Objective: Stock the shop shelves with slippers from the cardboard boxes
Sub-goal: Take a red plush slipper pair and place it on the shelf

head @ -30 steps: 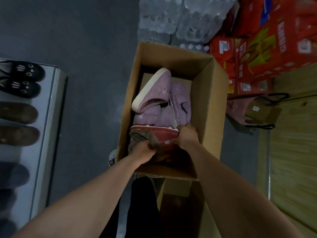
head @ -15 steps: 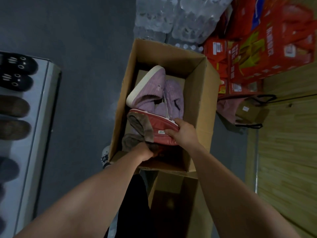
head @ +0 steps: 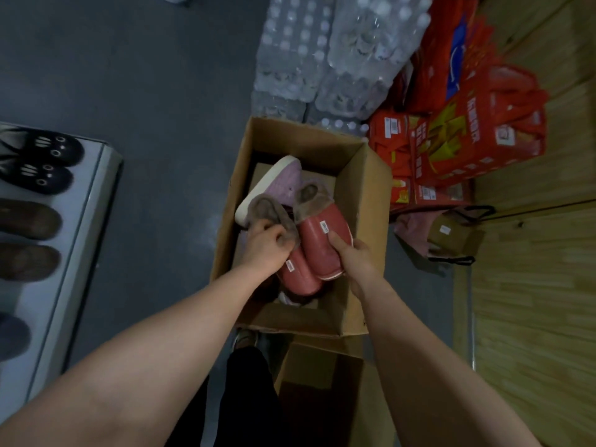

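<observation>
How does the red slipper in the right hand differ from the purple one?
The red slipper is smooth with a brown fleecy collar; the purple slipper is ribbed. The right hand grips the red slipper; the purple slipper lies tilted, pale sole showing. Both have pale sole edges.

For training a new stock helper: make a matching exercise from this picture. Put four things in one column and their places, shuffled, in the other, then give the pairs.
Things
1. red slippers
2. lilac slipper
3. black slippers
4. bottled water packs

Places
A. stacked beyond the cardboard box
B. on the white shelf
C. one gripped in the left hand, one in the right hand
D. lying inside the box

Pairs: 1-C, 2-D, 3-B, 4-A
</observation>
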Tool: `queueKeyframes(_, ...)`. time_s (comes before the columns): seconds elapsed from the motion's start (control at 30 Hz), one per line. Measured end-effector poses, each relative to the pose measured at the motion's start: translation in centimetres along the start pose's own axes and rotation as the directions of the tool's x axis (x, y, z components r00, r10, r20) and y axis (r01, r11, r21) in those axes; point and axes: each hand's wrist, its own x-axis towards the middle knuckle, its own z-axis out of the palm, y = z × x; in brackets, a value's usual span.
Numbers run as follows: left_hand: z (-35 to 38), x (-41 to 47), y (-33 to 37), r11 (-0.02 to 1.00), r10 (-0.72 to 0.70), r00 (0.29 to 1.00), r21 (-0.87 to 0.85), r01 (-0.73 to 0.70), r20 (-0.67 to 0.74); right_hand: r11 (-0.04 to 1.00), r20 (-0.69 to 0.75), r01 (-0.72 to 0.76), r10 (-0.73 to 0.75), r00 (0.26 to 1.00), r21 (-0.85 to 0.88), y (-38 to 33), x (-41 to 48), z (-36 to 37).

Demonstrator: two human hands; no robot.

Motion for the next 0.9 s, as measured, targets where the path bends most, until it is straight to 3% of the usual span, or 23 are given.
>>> queueKeyframes(0.07,0.0,0.7,-0.8,1.0,0.018,0.997,-0.002,-0.018,-0.068,0.999,0.015,-0.041,0.042,0.999,-0.034,0.7,0.7,0.9)
queueKeyframes(0.23,2.5,1.4,-3.9,0.935,-0.26,0.964,-0.266,0.235,-0.061,0.987,-0.048,-0.033,0.026,0.999,-0.158,4.6,3.3,3.8)
queueKeyframes(0.33,3.8,1.0,-5.6,0.846,-0.322,0.943,-0.423,0.324,0.079,0.988,-0.07,-0.099,0.091,0.993,-0.117,6.4,4.5,4.5)
queueKeyframes(0.53,3.2,2.7,-7.3,0.769,-0.373,0.877,-0.427,0.475,0.302,0.995,-0.017,-0.096,0.096,0.995,-0.003,6.6,5.6,4.2)
queueKeyframes(0.63,2.3,2.4,-6.7,0.765,-0.36,0.887,-0.453,0.458,0.289,0.995,-0.014,-0.096,0.096,0.995,0.028,5.2,5.4,3.9)
queueKeyframes(0.77,0.6,0.7,-4.4,0.652,-0.31,0.92,-0.651,0.389,0.24,0.998,0.034,-0.024,0.022,0.999,0.064,3.0,3.7,3.3)
queueKeyframes(0.9,-1.8,-1.8,-2.6,0.617,-0.235,0.948,-0.721,0.314,0.213,0.984,0.043,0.026,-0.035,0.998,0.179,0.4,0.5,3.0)
